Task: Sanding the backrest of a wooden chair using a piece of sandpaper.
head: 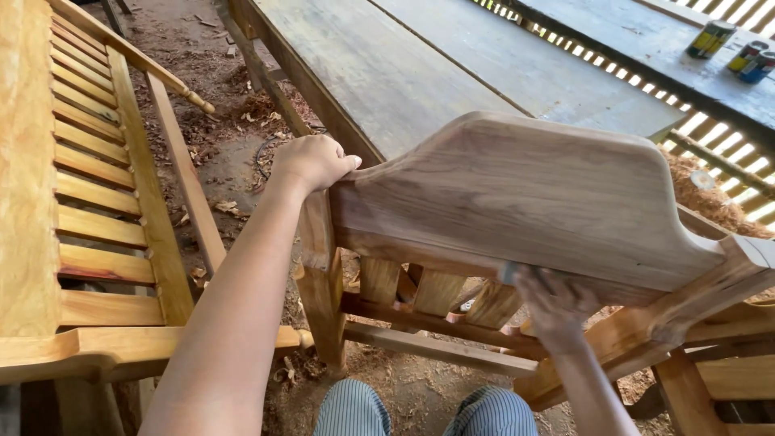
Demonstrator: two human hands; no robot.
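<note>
A slatted wooden bench (pixel 89 202) stands at the far left. Next, the left hand (pixel 313 161) clamps the top of the chair's corner post (pixel 321 266) — fingers curled shut on it. The chair's carved top rail (pixel 517 198) runs rightward from that grip, long axis left to right. Under its lower edge the blurred right hand (pixel 553 303) presses something small — what, I cannot tell.

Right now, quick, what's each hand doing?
Left hand: closed, gripping the top of the chair post.
Right hand: blurred, pressed against the lower edge of the carved back panel; grip cannot be told.
</note>
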